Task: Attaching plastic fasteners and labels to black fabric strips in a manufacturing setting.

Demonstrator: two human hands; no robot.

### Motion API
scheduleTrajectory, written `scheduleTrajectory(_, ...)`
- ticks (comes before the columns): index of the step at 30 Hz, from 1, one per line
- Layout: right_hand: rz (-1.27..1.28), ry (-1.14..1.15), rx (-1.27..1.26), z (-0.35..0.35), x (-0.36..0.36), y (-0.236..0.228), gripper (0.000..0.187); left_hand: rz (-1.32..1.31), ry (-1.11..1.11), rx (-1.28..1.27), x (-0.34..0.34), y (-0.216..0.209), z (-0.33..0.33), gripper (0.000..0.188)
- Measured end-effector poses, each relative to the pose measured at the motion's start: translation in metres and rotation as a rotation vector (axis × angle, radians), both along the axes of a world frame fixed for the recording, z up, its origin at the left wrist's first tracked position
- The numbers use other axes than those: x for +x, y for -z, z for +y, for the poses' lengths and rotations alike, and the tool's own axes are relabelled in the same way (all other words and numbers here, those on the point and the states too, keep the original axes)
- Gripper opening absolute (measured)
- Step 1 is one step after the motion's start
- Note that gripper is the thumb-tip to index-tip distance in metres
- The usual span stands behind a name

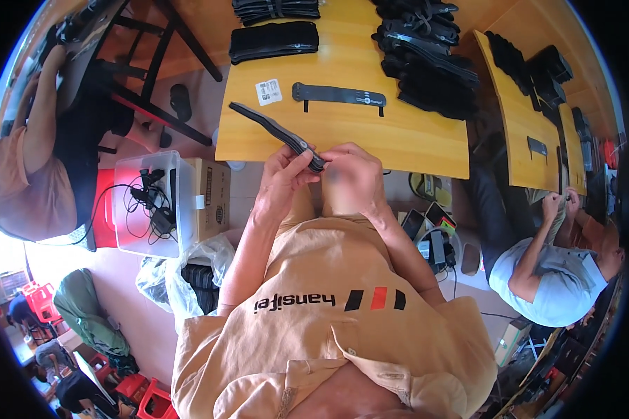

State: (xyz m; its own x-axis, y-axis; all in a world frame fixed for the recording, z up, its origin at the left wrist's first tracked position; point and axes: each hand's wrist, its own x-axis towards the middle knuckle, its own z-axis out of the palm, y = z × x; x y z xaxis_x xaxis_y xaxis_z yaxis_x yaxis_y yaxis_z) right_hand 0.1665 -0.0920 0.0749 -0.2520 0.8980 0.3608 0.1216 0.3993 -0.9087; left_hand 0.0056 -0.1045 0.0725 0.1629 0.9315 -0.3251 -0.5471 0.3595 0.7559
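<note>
My left hand (284, 174) is closed round a folded dark strap (271, 128) with lighter edges, just off the table's near edge. The strap's free end rises to the left over the table. Its lower end meets the fingers of my right hand (356, 178), which are curled in a pinch there. A blurred patch hides part of that palm. Ahead lies a flat grey strap (339, 94) with two short black tabs along its near side. Left of it is a white label sheet (268, 91) with printing.
On the wooden table (412, 143), black strap bundles (274, 42) are stacked at the far left, and a larger pile (430, 63) stands at the right. A clear bin of cables (154, 206) and a carton (212, 195) are on the left. Two people work nearby, one each side.
</note>
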Motion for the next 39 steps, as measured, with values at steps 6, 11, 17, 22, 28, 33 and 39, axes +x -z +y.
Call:
scheduleTrajectory(6,-0.139,0.047,0.232,-0.001,0.004,-0.011,0.016,0.067,-0.078,0.020,0.005,-0.008,-0.003,0.021)
scheduleTrajectory(11,-0.229,-0.003,0.237,0.001,0.009,-0.017,0.015,0.192,-0.101,0.072,0.007,-0.010,-0.005,0.024)
scheduleTrajectory(17,-0.231,-0.066,0.133,0.002,0.013,-0.019,0.015,0.288,-0.102,0.104,0.009,-0.014,-0.007,0.027)
scheduleTrajectory(22,-0.246,-0.082,0.102,0.002,0.015,-0.019,0.013,0.310,-0.101,0.131,0.010,-0.015,-0.008,0.026)
scheduleTrajectory(28,-0.272,-0.072,-0.040,-0.004,0.011,-0.018,0.012,0.431,-0.106,0.173,0.012,-0.018,-0.011,0.026)
scheduleTrajectory(33,-0.203,0.009,-0.085,-0.011,0.005,-0.015,0.009,0.450,-0.079,0.183,0.013,-0.013,-0.013,0.023)
scheduleTrajectory(39,-0.154,0.056,-0.190,-0.011,0.004,-0.015,0.005,0.401,-0.101,0.173,0.018,-0.011,-0.015,0.021)
